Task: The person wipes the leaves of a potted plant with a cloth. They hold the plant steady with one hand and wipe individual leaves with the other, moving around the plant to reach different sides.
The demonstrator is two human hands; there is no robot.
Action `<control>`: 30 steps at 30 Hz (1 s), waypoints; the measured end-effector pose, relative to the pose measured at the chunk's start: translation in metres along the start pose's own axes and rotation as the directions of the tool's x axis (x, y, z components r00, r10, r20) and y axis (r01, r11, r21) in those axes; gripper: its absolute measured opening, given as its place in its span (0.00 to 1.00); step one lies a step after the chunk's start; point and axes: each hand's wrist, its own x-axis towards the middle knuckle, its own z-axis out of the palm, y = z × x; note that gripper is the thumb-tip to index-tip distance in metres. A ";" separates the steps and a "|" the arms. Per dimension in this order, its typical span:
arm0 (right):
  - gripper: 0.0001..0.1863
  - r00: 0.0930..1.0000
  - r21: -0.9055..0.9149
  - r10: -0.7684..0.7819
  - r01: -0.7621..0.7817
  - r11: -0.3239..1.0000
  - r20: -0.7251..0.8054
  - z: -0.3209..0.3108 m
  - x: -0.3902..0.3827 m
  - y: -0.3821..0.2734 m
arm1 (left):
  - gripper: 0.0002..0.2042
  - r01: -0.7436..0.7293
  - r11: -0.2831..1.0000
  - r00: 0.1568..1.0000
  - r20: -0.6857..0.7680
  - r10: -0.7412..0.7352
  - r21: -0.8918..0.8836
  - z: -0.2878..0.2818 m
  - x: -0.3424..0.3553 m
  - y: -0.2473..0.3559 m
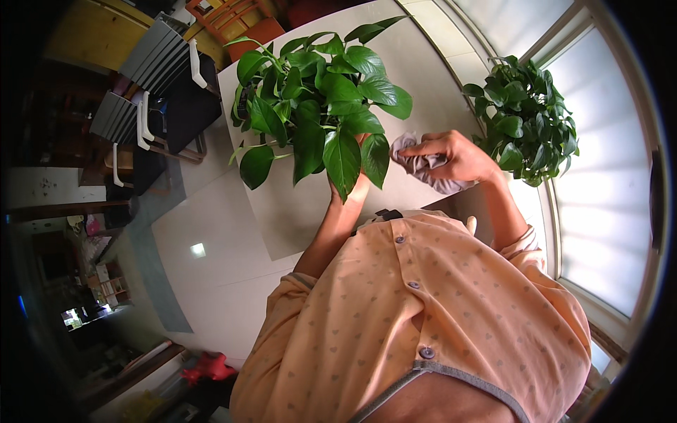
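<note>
A leafy green potted plant (310,99) with broad, glossy leaves stands on the pale table (437,63); its foliage hides the pot. My left hand (360,185) reaches in beneath the leaves on the near side, and its fingers are hidden there, so what it touches cannot be seen. To the right of the plant, my right hand (457,156) is closed around a crumpled greyish cloth (423,168). The bunched cloth is beside the nearest leaves, above the table surface, and part of it hangs below the hand.
A second bushy plant (525,116) stands at the right by the frosted window (599,162). Grey slatted chairs (166,56) with dark seats are at the far left, and an orange wooden chair (233,25) is behind the table. A red object (208,368) lies low at the left.
</note>
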 end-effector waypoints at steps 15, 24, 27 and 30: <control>0.29 0.991 -0.090 -0.073 0.063 0.994 -0.110 -0.017 0.038 -0.017 | 0.19 0.052 0.984 0.958 -0.269 -0.098 -0.172 -0.010 0.018 -0.004; 0.24 0.988 -0.166 -0.136 0.122 0.979 -0.076 -0.018 0.068 -0.032 | 0.10 0.005 0.992 0.961 -0.275 -0.040 -0.126 -0.005 0.018 -0.003; 0.24 0.978 -0.199 -0.199 0.184 0.963 -0.059 -0.012 0.087 -0.025 | 0.11 -0.024 0.998 0.970 -0.245 0.009 -0.059 -0.005 0.016 -0.002; 0.22 0.975 -0.288 -0.214 0.220 0.932 0.053 0.002 0.102 -0.023 | 0.13 -0.050 0.999 0.961 -0.271 0.052 0.015 0.001 0.014 -0.001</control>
